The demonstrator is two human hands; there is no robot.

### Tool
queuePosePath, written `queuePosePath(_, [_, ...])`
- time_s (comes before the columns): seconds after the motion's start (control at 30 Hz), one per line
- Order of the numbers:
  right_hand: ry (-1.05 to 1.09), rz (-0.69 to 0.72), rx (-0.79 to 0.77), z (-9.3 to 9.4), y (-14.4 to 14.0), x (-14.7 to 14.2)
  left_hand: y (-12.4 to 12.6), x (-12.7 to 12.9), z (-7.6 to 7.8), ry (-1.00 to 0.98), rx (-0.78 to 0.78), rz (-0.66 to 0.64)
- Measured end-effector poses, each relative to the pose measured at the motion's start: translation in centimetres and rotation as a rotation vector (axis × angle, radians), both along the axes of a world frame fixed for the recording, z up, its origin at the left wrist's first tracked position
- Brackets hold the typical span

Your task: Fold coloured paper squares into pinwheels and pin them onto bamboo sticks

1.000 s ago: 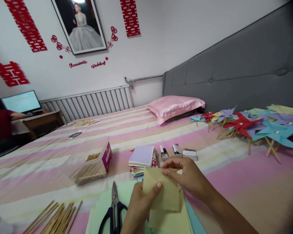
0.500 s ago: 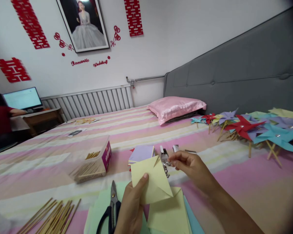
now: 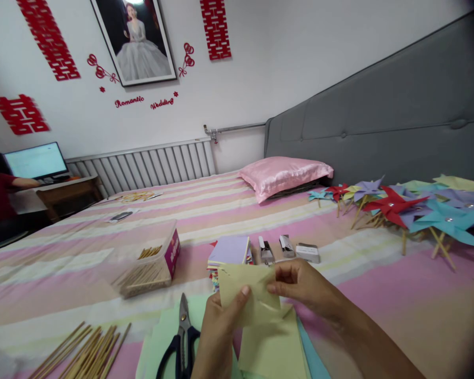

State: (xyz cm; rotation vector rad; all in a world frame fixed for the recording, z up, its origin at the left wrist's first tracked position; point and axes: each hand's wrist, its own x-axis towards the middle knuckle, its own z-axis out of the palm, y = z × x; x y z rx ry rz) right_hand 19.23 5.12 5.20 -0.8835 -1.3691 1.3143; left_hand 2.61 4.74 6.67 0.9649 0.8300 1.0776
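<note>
While pinched between both hands [image 3: 221,326], yellow paper square [image 3: 247,295] above scissors [image 3: 181,339].

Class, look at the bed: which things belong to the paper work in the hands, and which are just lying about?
In use: yellow paper square, held by left hand and right hand; paper sheets beneath.

Lying about: scissors, wooden sticks, coloured paper stack, finished pinwheels, pink pillow.

Pale yellow paper square [image 3: 248,295] in the hands; more yellow, mint green and light blue sheets [image 3: 276,350] lie at six o'clock. Black-handled scissors [image 3: 181,342] — seven o'clock. The bedspread [image 3: 379,300] is striped pink, peach and cream. Glossy pink pillow [image 3: 284,176] at twelve; red, teal, lilac pinwheels [image 3: 411,208] at two — grey headboard [image 3: 379,105] behind.
</note>
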Motion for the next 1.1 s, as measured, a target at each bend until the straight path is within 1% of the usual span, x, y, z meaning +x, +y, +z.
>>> queuePosePath(0.07, [-0.018,-0.119,0.067,0.2,0.1,0.1,0.2,0.0,-0.1,0.026,0.043,0.025])
queuePosePath(0.13, [-0.042,-0.292,0.192,0.4,0.3,0.4,0.5,-0.2,-0.3,0.022,0.069,0.092])
queuePosePath(0.2, [-0.050,-0.458,0.334,0.4,0.5,0.6,0.9,-0.5,-0.6,-0.050,0.024,0.141])
queuePosePath(0.23, [-0.041,-0.514,0.384,0.4,0.5,0.6,1.1,-0.7,-0.6,-0.110,-0.034,0.127])
queuePosePath(0.3, [-0.016,-0.549,0.429,0.3,0.6,0.6,1.3,-1.0,-0.5,-0.234,-0.179,0.008])
queuePosePath(0.37, [-0.006,-0.511,0.426,0.2,0.5,0.5,1.3,-1.2,-0.2,-0.345,-0.270,-0.150])
queuePosePath(0.4, [-0.013,-0.483,0.423,0.2,0.4,0.4,1.3,-1.2,-0.1,-0.387,-0.293,-0.209])
queuePosePath(0.43, [-0.029,-0.455,0.422,0.3,0.4,0.2,1.2,-1.3,0.1,-0.419,-0.306,-0.242])
queuePosePath(0.47, [-0.050,-0.434,0.422,0.3,0.3,0.1,1.0,-1.3,0.2,-0.440,-0.314,-0.244])
queuePosePath(0.53, [-0.106,-0.403,0.418,0.5,0.1,0.0,0.8,-1.2,0.2,-0.436,-0.308,-0.205])
queuePosePath(0.63, [-0.191,-0.375,0.405,0.7,0.0,-0.1,0.6,-0.9,-0.2,-0.330,-0.237,-0.136])
queuePosePath(0.7, [-0.223,-0.363,0.401,0.7,-0.1,-0.1,0.4,-0.8,-0.5,-0.261,-0.188,-0.158])
queuePosePath(0.8, [-0.237,-0.353,0.389,0.6,-0.1,0.0,0.4,-0.6,-0.7,-0.234,-0.134,-0.209])
queuePosePath(0.87, [-0.214,-0.331,0.370,0.6,-0.1,-0.1,0.5,-0.6,-0.7,-0.228,-0.116,-0.193])
queuePosePath(1.0, [-0.146,-0.188,0.324,1.0,-0.4,-0.2,0.7,-0.8,-0.7,-0.187,-0.120,-0.144])
queuePosePath(1.1, [-0.195,-0.115,0.318,1.3,-0.8,0.0,0.8,-1.0,-0.7,-0.158,-0.123,-0.113])
